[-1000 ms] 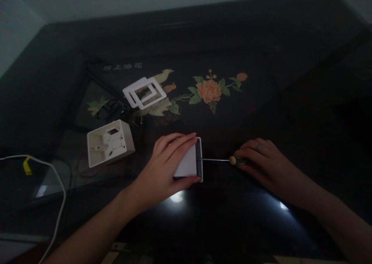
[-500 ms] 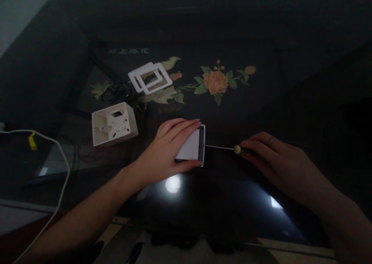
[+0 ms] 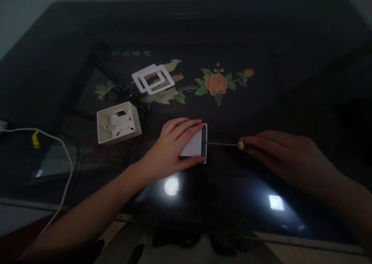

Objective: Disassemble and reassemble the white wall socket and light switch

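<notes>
My left hand [image 3: 171, 149] is wrapped over a white switch panel [image 3: 193, 144] with a dark strip along its right side, its fingers and thumb gripping the upper and lower edges. From the right, my right hand [image 3: 283, 151] grips a screwdriver [image 3: 222, 144] by its handle, which is mostly hidden in the fingers. The yellowish collar shows at the fingertips, and the thin shaft lies level, its tip touching the panel's dark strip.
An open white box [image 3: 118, 123] stands left of my left hand. Two white frames [image 3: 158, 86] overlap behind it, beside dark parts [image 3: 119, 92] and small screws. A white cable [image 3: 68, 155] with a yellow tag runs down the left. The dark glossy table [image 3: 232, 35] shows a flower picture.
The view has shifted slightly. My right hand has turned a little around the screwdriver handle. The panel stays under my left hand, with the screwdriver tip still against it.
</notes>
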Demonstrator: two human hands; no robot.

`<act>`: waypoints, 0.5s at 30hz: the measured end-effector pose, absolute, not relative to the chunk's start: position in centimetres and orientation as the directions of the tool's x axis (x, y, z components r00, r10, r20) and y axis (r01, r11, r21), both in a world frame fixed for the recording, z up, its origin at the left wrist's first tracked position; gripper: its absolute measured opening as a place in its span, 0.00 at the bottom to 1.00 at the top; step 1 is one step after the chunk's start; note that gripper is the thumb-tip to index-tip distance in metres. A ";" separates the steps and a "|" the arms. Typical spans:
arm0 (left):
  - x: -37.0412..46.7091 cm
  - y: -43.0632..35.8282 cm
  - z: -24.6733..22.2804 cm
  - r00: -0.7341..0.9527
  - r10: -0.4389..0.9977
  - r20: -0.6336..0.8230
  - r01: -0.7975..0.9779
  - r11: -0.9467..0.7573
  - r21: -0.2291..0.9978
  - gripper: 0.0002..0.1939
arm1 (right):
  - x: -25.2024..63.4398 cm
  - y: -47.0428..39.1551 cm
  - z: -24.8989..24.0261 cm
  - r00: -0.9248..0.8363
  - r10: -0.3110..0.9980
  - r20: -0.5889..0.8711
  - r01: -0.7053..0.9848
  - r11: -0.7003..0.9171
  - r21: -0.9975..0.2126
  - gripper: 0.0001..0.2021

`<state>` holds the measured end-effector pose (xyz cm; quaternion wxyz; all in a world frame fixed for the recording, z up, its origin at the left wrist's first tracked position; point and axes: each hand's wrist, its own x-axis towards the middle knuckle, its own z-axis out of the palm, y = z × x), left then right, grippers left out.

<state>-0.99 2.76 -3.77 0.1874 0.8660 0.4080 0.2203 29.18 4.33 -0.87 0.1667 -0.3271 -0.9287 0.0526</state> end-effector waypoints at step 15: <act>-1.0 3.0 -3.6 0.560 0.805 0.195 0.641 -0.570 0.514 0.37 | 28.4 2.6 -5.3 -0.586 0.759 0.283 0.643 0.649 -0.407 0.11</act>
